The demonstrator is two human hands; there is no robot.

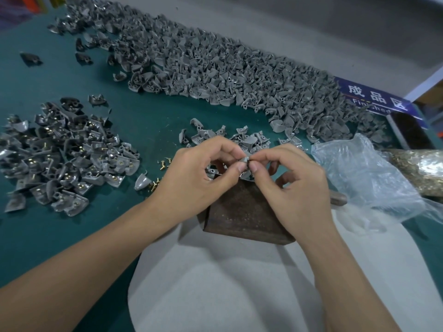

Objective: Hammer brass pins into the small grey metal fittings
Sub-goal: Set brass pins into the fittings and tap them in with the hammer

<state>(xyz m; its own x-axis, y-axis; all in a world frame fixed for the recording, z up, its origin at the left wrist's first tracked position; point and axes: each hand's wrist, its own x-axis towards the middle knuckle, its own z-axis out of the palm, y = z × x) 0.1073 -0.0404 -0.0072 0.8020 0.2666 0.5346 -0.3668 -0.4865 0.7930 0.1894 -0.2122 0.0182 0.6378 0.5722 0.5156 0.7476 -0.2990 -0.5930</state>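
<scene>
Over the far edge of a dark rusty metal block, both hands meet on one small grey fitting. My left hand pinches it between thumb and fingers. My right hand pinches at the same fitting with thumb and forefinger; whether a pin sits under those fingertips is hidden. Loose brass pins lie on the green table just left of my left hand.
A long heap of bare grey fittings crosses the back of the table. Fittings with brass pins are piled at the left. A clear plastic bag and a sack of brass parts lie right. A wooden handle pokes out behind my right hand.
</scene>
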